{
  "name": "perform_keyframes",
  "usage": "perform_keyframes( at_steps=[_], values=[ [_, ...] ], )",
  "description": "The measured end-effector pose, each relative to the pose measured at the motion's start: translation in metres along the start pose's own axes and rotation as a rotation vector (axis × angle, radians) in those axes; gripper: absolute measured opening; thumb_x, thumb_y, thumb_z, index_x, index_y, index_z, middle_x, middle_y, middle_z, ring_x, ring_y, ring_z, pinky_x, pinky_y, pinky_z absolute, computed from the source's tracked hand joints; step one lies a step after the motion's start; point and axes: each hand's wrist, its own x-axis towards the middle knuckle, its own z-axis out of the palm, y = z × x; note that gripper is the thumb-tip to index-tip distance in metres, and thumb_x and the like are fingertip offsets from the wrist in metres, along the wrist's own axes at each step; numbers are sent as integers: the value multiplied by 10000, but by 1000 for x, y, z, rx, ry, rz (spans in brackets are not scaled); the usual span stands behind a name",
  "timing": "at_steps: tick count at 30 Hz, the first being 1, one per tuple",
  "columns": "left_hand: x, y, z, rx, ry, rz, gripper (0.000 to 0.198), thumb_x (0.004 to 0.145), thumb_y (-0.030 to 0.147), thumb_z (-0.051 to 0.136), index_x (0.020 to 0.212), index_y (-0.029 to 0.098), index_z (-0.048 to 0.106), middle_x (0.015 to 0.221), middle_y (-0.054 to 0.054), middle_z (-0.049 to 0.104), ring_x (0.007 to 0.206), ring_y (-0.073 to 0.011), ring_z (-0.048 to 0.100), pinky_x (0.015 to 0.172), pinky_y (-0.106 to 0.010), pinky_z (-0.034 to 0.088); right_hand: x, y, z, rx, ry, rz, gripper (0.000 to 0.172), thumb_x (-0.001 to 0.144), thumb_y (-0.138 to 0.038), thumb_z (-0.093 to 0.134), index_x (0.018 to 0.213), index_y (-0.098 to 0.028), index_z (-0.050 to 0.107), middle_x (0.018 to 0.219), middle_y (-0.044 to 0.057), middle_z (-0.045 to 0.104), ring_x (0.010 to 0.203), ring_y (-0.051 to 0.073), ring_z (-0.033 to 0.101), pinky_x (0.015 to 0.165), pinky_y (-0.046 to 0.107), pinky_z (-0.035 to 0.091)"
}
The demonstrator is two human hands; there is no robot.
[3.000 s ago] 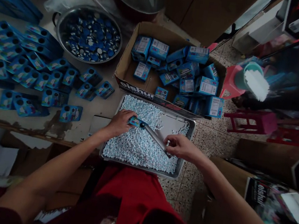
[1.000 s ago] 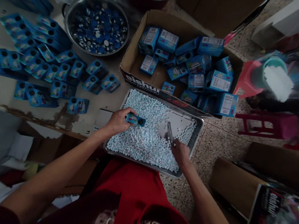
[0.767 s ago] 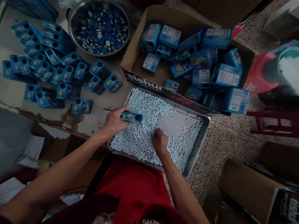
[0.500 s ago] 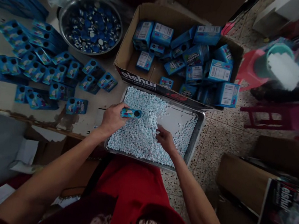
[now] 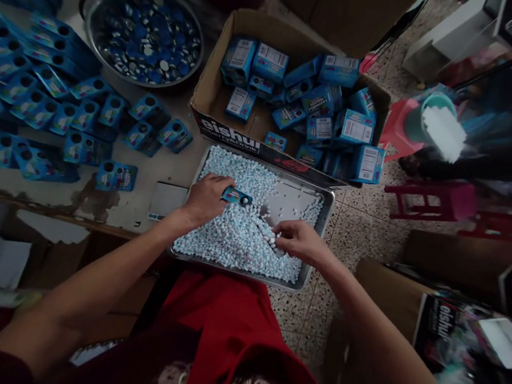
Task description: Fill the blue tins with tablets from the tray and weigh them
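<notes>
Two bare hands work over a metal tray (image 5: 327,218) full of small pale candies (image 5: 211,236). The left hand (image 5: 207,201) has its fingers wrapped round one end of a blue candy box (image 5: 235,195). That box is over the candies in the tray, with its round hole at the end near the right hand (image 5: 299,241). I cannot tell if it touches the candies below.

Half a second ago, the right hand was down in the heap and the hole looked dark. Now the metal scoop (image 5: 278,252) shows, with a line of candies on it, and its tip is near the box. The right hand's fingers pinch its back end. One pale candy now shows at the hole, so the scoop seems full and some candy seems to have reached the box.

More small blue boxes (image 5: 116,177) sit on the table (image 5: 156,172) at the left. Behind the tray is a cardboard box (image 5: 226,135) with blue boxes inside, and next to it a steel bowl (image 5: 93,23) of blue and silver pieces (image 5: 149,37)
</notes>
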Motion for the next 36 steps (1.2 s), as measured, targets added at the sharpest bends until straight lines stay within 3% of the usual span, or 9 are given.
perform_keyframes(
  at_steps=[6,18,21,23,26,29,31,33,36],
  values=[
    [-3,1,3,-34,-22,-4,330,752,106,623,1056,218,686,1073,-83,728,1067,-311,626,872,-395,505,-9,-32,-9,-39,-44,93,179,698,-168,638,852,-145,727,510,-41,567,434,95,516,447,206,386],
    [-4,-16,12,-146,-4,13,349,718,129,687,1053,226,680,1086,-74,720,1064,-298,626,903,-390,485,-26,-47,-6,134,-88,175,203,722,-249,687,896,-146,707,541,-49,570,440,88,483,431,202,375],
    [-8,-23,13,-306,-10,-66,357,708,151,725,1050,234,669,1065,-33,722,980,-242,652,850,-334,496,-34,-20,-6,193,-29,139,276,747,-338,695,950,-151,691,554,-59,548,459,99,488,455,212,366],
    [-16,-36,5,-383,38,-181,357,714,196,758,1056,233,661,1008,-6,723,891,-205,659,793,-301,497,-36,19,-2,147,123,131,307,765,-378,668,982,-160,676,576,-52,556,489,120,515,481,227,372],
    [-36,-72,-23,-317,211,-354,384,744,271,766,1097,195,636,1031,-45,706,929,-231,652,838,-334,493,-29,92,10,-166,437,222,267,782,-369,613,947,-168,673,602,-9,599,540,168,571,516,258,361],
    [-55,-119,-51,-120,386,-520,418,734,312,763,1095,176,602,1106,-105,673,1058,-301,624,940,-405,476,-14,140,28,-471,575,301,213,855,-307,566,979,-177,680,730,73,693,653,218,640,568,289,360],
    [-58,-149,-57,13,415,-626,427,724,333,758,1085,183,584,1101,-113,663,1072,-318,617,946,-417,482,2,144,37,-637,549,359,222,923,-257,513,1044,-167,677,807,123,726,710,245,671,591,304,369],
    [-53,-170,-51,95,379,-677,436,746,336,726,1114,171,561,1113,-128,650,1070,-321,613,945,-426,489,25,131,39,-745,496,378,248,969,-214,460,1105,-145,655,897,157,743,772,261,695,626,311,398],
    [-45,-179,-39,148,296,-708,490,785,339,675,1207,139,526,1175,-159,616,1070,-324,608,938,-450,500,72,103,32,-776,455,332,255,1013,-226,431,1155,-127,619,1028,177,743,889,269,707,718,322,454]
  ],
)
